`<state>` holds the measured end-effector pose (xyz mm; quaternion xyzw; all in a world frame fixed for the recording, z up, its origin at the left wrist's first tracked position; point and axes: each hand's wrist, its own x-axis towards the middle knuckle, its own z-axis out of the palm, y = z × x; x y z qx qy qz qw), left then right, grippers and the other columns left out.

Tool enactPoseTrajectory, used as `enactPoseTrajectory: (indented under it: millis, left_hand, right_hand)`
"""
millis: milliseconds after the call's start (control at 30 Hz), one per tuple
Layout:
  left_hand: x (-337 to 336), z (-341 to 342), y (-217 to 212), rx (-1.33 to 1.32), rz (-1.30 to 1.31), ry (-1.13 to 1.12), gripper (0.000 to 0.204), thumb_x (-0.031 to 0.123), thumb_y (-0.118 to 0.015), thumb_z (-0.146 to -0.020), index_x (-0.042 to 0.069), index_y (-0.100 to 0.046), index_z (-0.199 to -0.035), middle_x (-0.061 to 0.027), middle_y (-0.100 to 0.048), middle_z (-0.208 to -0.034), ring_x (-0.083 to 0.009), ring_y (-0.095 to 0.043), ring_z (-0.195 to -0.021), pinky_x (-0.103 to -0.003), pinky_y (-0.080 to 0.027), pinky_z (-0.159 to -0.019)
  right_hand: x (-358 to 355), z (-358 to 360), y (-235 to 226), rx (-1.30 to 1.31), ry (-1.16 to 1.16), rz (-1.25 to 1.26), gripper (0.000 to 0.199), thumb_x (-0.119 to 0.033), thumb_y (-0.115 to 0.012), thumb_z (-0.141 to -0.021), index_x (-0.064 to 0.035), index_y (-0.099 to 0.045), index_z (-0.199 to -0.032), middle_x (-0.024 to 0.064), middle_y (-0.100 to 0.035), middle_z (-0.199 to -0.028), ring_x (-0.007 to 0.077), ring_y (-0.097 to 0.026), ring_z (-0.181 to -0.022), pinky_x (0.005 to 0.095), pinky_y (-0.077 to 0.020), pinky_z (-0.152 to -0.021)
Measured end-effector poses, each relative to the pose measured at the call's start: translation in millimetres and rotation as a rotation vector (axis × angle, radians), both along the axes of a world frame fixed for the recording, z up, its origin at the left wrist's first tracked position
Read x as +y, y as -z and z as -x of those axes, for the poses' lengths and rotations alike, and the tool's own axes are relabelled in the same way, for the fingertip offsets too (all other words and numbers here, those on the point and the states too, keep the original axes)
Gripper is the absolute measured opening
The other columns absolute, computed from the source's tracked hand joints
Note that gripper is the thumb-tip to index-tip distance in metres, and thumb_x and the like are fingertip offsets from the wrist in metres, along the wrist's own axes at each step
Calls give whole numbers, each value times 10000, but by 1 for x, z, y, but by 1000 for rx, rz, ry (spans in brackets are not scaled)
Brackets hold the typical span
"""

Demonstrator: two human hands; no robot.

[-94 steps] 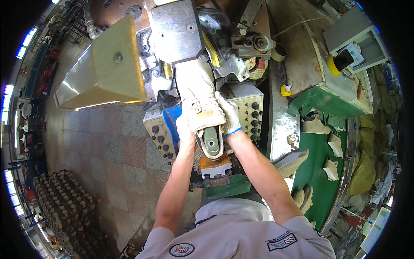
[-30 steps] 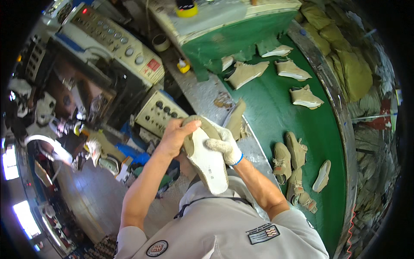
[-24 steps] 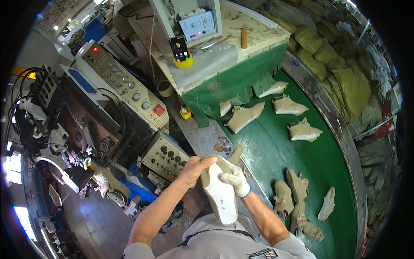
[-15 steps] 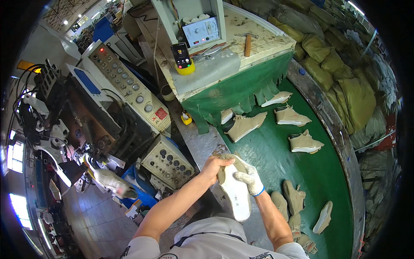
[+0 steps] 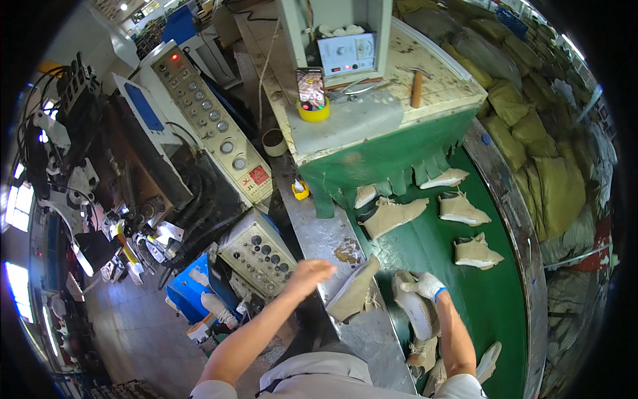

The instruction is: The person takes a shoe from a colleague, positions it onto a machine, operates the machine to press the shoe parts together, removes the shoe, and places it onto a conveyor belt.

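Head view: gloved right hand [image 5: 425,286], fingers gripping one beige shoe [image 5: 415,311], pale sole showing, over the green surface [image 5: 425,249] at right. Bare left hand [image 5: 308,276], empty, fingers loosely extended, near a second shoe [image 5: 353,294] on the metal ledge [image 5: 332,234]. Far: worktop [image 5: 442,100] with hammer [image 5: 417,89], phone [image 5: 310,88].

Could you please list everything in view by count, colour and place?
Belt: one, green, right of centre
Held shoe: one, beige-white, over belt
Far shoes: five, beige-white, belt's far end
Near shoes: at least three, beige-white, belt's near end, partly hidden
Ledge shoe: one, beige, on metal ledge
Lower-left shoe: one, beige, by blue part
Machine: one, dark, far left
Control boxes: two, cream, left of centre
Hammer: one, brown handle, on cream bench
Phone: one, black, in yellow stand on bench
Sacks: many, olive, right side
Left hand: one, bare, empty, near ledge
Right hand: one, white-gloved, on held shoe
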<state>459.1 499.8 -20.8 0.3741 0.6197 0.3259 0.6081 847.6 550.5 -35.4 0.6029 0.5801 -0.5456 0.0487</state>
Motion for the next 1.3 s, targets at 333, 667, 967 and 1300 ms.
enactPoseTrajectory:
  millis: [333,667,967,1300]
  left_hand:
    - [256,84,-156,844,-538,-285,783,392,-772,-852,-94,-489,-1397,-259,-706,-1149,-315,-700,-1069,-381,-535,-907]
    - [386,83,-170,1132,-454,-38,756,427,-845,-709,-87,-587,-1200,-286,-708,-1072,-399,-696,-1040,-430,-542,-911]
    - [404,71,-170,1118,-364,28,761,411,-884,-647,-72,-635,-1180,-265,-715,-1095,-376,-706,-1033,-423,-557,-896]
    - [415,63,-149,1159,-415,-102,661,251,-763,-701,-111,-545,-1209,-255,-724,-1050,-383,-719,-998,-435,-569,-857]
  right_hand:
    - [262,180,-84,803,380,-947,611,-106,-705,-931,71,-460,-1462,248,-528,-1463,283,-520,-1356,365,-402,-1141]
    - [366,290,-96,758,50,-873,787,4,-602,-852,4,-293,-1576,199,-501,-1513,249,-515,-1365,318,-395,-1113]
    - [366,276,-99,561,-32,-1065,832,-96,-636,-800,-55,-326,-1571,201,-651,-1313,303,-670,-1126,338,-506,-972]
    - [375,278,-86,520,-23,-1126,838,-116,-626,-773,-103,-345,-1562,237,-644,-1289,400,-631,-1158,396,-509,-981]
